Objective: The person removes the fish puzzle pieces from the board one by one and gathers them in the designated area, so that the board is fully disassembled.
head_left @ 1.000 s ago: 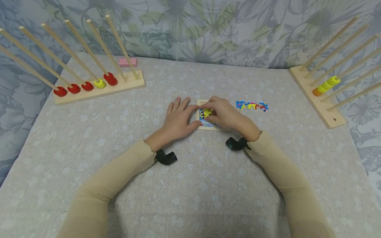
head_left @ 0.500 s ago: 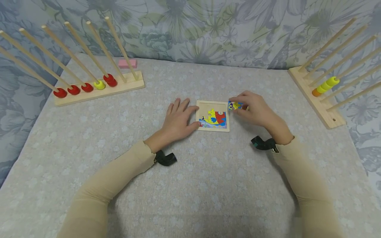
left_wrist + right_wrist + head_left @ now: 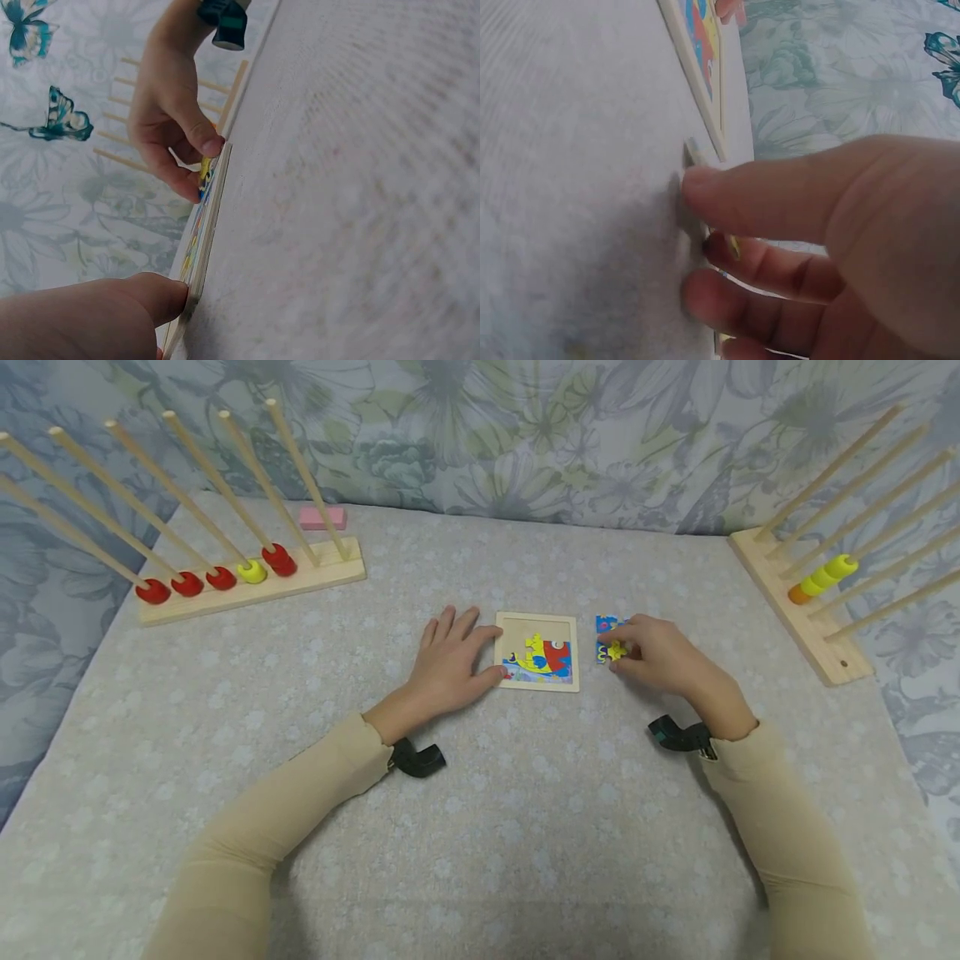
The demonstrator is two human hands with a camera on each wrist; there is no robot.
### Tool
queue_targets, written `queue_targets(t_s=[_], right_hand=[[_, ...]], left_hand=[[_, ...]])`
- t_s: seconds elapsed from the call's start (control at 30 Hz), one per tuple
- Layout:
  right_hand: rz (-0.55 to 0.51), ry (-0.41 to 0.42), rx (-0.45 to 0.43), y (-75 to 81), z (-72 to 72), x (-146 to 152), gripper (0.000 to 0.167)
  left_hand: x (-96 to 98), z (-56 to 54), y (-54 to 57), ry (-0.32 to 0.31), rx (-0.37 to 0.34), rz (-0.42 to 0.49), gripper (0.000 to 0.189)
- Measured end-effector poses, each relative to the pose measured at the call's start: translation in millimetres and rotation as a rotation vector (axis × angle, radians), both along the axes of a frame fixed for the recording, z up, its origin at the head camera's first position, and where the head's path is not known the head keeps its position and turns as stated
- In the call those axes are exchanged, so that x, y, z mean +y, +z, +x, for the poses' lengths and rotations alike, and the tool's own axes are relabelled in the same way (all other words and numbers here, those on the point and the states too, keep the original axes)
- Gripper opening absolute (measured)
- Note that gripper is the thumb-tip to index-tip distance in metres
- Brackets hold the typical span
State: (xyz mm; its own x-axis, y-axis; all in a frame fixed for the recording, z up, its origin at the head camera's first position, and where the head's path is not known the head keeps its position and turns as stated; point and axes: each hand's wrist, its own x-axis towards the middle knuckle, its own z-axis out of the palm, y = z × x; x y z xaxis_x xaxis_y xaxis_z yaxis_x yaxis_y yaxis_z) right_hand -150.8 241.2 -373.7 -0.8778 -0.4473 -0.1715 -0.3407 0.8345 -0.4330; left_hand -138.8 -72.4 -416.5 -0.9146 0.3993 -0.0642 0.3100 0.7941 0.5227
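A square wooden puzzle frame (image 3: 576, 652) lies on the table, its lower right part filled with a yellow, red and blue picture and its upper left showing bare wood. My left hand (image 3: 450, 664) lies spread at the left side of the frame, thumb and index fingertips touching its edge. Right of the frame, my right hand (image 3: 660, 656) pinches a blue and yellow puzzle piece (image 3: 602, 652) between thumb and fingers, low at the tabletop. Just behind it, a blue puzzle piece (image 3: 606, 622) shows; the hand covers what lies farther right.
At the back left stands a wooden peg rack (image 3: 330, 560) with red and yellow beads. Another peg rack (image 3: 832, 652), holding yellow and orange beads, stands at the right. A pink block (image 3: 322, 517) lies near the wall behind the left rack.
My right hand has lifted the blue and yellow puzzle piece out of the frame and carried it right, down beside the loose pieces. The left hand has stayed at the frame's edge.
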Motion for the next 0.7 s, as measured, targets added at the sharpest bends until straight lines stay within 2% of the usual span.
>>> queue_targets(t_s=[0.47, 0.7], right_hand=[[0.052, -0.01, 0.031, -4.1, -0.5, -0.9, 0.039], [0.058, -0.031, 0.012, -3.7, 0.4, -0.3, 0.039]], left_hand=[[-0.5, 1.2, 2.1, 0.003, -0.003, 0.011, 0.058], [0.2, 0.2, 0.8, -0.004, 0.002, 0.006, 0.059]])
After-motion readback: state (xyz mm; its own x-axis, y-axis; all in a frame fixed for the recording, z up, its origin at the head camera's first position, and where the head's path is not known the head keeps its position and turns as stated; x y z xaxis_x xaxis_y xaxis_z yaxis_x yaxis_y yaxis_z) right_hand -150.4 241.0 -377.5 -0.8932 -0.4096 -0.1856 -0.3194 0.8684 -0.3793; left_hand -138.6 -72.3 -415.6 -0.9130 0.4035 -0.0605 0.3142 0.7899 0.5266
